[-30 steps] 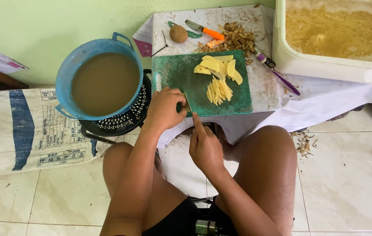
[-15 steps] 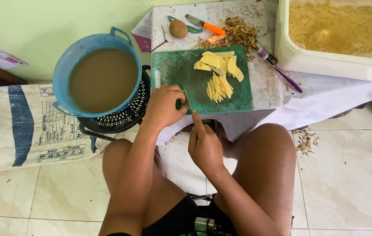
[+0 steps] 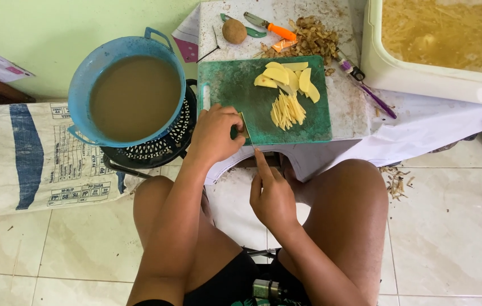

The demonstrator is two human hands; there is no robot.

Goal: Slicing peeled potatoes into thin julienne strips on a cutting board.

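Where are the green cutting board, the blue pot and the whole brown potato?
green cutting board (image 3: 235, 90), head view, bare left part of its surface
blue pot (image 3: 85, 76), head view, upper left rim
whole brown potato (image 3: 234, 31), head view, middle of its skin
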